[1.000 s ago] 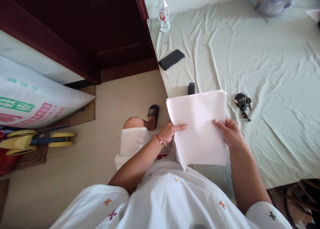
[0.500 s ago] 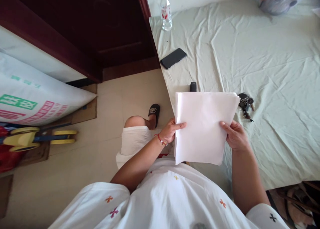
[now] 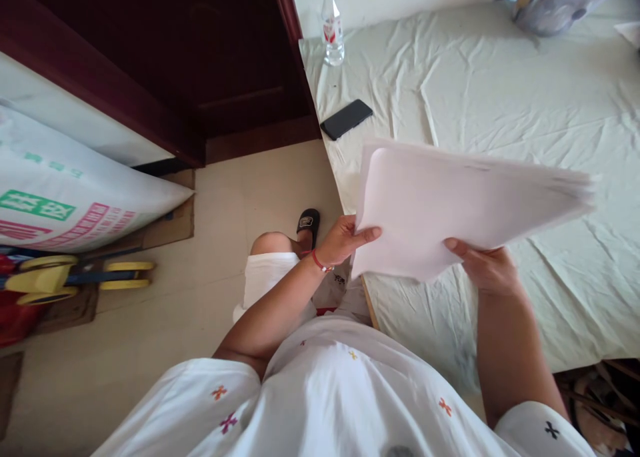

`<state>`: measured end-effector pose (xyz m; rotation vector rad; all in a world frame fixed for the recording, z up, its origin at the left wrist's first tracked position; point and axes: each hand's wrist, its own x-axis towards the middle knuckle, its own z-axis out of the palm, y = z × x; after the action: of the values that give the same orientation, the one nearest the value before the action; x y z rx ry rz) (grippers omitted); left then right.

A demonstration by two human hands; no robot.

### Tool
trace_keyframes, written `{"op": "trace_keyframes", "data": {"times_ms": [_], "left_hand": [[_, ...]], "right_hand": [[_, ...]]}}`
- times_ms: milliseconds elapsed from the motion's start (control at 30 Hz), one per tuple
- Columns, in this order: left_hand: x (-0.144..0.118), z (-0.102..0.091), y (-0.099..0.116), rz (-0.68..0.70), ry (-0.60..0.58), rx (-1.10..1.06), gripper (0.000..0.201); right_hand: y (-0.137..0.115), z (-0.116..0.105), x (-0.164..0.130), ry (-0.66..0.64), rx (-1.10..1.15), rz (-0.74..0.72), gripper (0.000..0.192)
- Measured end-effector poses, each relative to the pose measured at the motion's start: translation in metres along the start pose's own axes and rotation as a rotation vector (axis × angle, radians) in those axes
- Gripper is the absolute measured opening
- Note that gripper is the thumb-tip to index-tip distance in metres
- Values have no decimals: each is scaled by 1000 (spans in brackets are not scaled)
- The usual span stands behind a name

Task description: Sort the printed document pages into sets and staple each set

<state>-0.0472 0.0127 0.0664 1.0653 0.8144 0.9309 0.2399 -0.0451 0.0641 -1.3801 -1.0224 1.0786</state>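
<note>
A stack of white paper sheets (image 3: 450, 204) is held up in both hands above the near edge of a bed covered with a pale sheet (image 3: 500, 90). My left hand (image 3: 345, 238) grips the stack's left edge, thumb on top. At the lower right edge, my right hand (image 3: 487, 267) holds the stack from below. The stack lies nearly flat and reaches far to the right, its right end blurred. It hides the bed surface under it.
A black phone (image 3: 347, 118) lies on the bed near its left edge, and a clear bottle (image 3: 332, 27) stands at the far corner. A dark wooden door (image 3: 200, 64) is at the left. A printed sack (image 3: 65, 197) and yellow toy (image 3: 75, 277) lie on the floor.
The stack has tilted from facing me to nearly flat and swung out to the right. It now covers the keys and the small black object on the bed.
</note>
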Motion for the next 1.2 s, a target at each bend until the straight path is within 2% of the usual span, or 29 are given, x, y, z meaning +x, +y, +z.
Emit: {"op": "trace_keyframes", "data": {"times_ms": [100, 167, 267, 300, 367, 467, 633, 733, 800, 867, 967, 1067, 1133, 1200], "left_hand": [[8, 2, 15, 172, -19, 158, 32], [13, 3, 14, 239, -37, 240, 34], [21, 2, -3, 226, -96, 309, 48], [23, 1, -11, 200, -82, 306, 52], [24, -1, -26, 135, -91, 316, 54], [22, -1, -37, 110, -120, 298, 53], [13, 0, -31, 6, -85, 260, 45], [4, -2, -26, -97, -157, 209, 41], [-1, -3, -24, -157, -206, 127, 43], [-4, -2, -24, -213, -146, -23, 46], [-1, 3, -24, -257, 61, -255, 54], [5, 11, -26, -252, 180, -339, 58], [8, 14, -30, -248, 203, -328, 60], [8, 17, -36, -242, 206, -290, 61]], "right_hand": [[-15, -12, 7, 96, -98, -222, 45], [-18, -22, 10, 80, -155, -283, 43], [-8, -31, 14, 13, -220, -199, 53], [-3, -32, 14, 10, -243, -154, 57], [7, -33, 15, 27, -280, -90, 62], [15, -31, 14, 32, -287, -87, 59], [6, -23, 11, -35, -193, -10, 51], [-4, -21, 4, -100, -67, 81, 37], [-7, -22, -2, -138, -26, 169, 35], [-5, -26, -8, -187, -29, 273, 40], [7, -31, -17, -270, -64, 443, 47], [22, -33, -23, -346, -117, 547, 44], [27, -33, -23, -351, -171, 504, 42], [26, -31, -18, -245, -259, 326, 43]]}}
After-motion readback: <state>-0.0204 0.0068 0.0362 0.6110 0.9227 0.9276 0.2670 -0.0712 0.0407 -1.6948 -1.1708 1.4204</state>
